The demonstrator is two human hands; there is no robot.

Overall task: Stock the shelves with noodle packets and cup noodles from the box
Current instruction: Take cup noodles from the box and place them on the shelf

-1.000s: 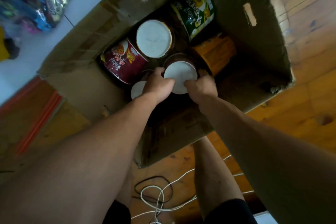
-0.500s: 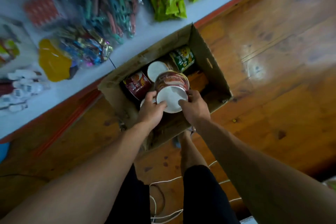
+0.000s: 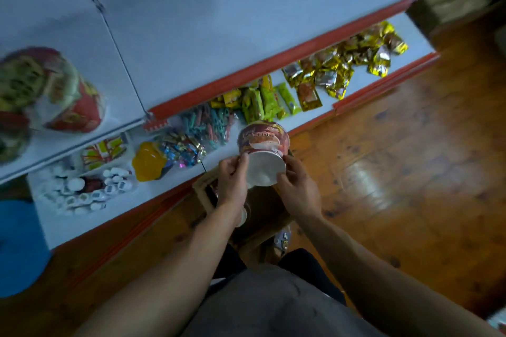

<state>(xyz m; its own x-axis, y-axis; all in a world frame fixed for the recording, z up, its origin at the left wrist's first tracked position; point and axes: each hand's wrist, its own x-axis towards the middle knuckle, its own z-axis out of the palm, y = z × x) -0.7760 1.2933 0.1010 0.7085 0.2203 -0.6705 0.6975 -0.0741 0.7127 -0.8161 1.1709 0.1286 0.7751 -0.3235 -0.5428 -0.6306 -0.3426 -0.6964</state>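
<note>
A dark red cup of noodles (image 3: 263,150) with a white base is up in the air between my two hands, its base turned toward me. My left hand (image 3: 232,180) grips its left side and my right hand (image 3: 297,188) grips its right side. Under my hands stands the cardboard box (image 3: 204,189), mostly hidden by my arms. White shelves with red edges (image 3: 273,61) run across the view beyond the cup. Bowl noodles in red and green wrapping (image 3: 49,90) sit blurred on the upper shelf at the left.
The lower shelf (image 3: 364,82) carries gold sachets (image 3: 345,63), green snack packets (image 3: 262,102), coloured clips (image 3: 210,124), a yellow jar (image 3: 149,161) and small white bottles (image 3: 87,189). A blue object (image 3: 19,246) lies at the left. Wooden floor (image 3: 410,172) spreads to the right.
Both hands lifted the red cup out of the box and raised it toward the shelves. My head came up, so the shelves fill the view and the box fell below my arms.
</note>
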